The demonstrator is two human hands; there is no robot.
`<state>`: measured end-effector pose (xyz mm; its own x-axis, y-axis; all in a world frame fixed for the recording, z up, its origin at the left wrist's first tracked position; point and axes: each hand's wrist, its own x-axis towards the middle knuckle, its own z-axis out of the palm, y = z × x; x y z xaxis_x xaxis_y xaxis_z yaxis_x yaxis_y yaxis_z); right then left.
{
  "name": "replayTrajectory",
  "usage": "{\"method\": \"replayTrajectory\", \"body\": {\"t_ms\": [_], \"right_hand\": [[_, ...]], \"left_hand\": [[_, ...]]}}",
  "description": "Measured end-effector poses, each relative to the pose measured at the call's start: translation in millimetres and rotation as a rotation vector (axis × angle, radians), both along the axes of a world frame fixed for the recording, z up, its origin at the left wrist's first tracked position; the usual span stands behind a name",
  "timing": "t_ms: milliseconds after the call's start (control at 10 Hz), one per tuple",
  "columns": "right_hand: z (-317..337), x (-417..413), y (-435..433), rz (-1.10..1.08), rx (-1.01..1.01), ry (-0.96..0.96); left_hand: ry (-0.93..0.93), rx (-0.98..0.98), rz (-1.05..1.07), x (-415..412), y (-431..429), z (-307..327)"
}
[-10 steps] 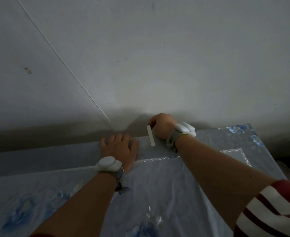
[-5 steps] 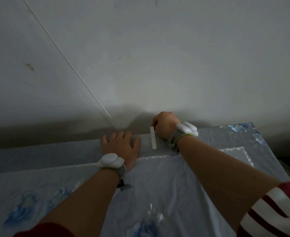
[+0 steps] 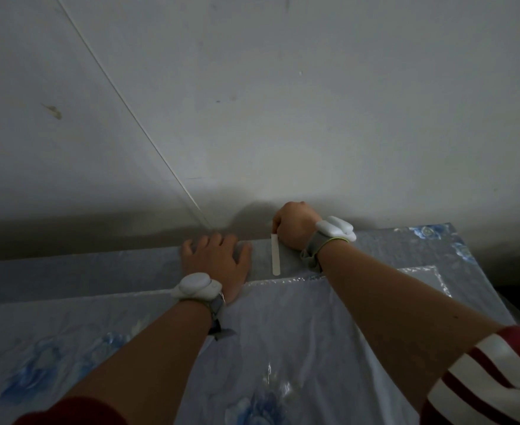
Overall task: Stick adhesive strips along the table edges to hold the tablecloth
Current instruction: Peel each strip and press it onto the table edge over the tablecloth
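Note:
A narrow white adhesive strip (image 3: 275,254) lies on the grey-blue flowered tablecloth (image 3: 298,332), running from the table's far edge back toward me. My right hand (image 3: 295,227) is curled over that far edge against the wall, its fingers closed on the strip's far end; the fingertips are hidden behind the edge. My left hand (image 3: 216,259) lies flat, fingers spread, palm down on the cloth just left of the strip, not touching it. Both wrists carry white devices on bands.
A grey wall (image 3: 283,102) stands right behind the table's far edge, with a thin white line (image 3: 136,118) running diagonally down it to the edge. The table's right corner (image 3: 449,228) shows blue flowers; beyond it is a dark gap.
The strip has swung from a slight tilt to lie straight and flat on the cloth. Both hands stay nearly in place at the far edge.

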<state>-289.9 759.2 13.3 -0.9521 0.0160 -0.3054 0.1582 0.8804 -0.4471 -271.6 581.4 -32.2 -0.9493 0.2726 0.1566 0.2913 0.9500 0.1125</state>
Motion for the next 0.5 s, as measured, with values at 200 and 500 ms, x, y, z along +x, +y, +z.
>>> {"method": "replayTrajectory", "body": {"t_ms": [200, 500], "right_hand": [[-6, 7, 0, -0.119, -0.111, 0.080], [120, 79, 32, -0.407, -1.199, 0.749]], "left_hand": [[0.017, 0.005, 0.007, -1, 0, -1], [0.022, -0.061, 0.008, -1, 1, 4]]}}
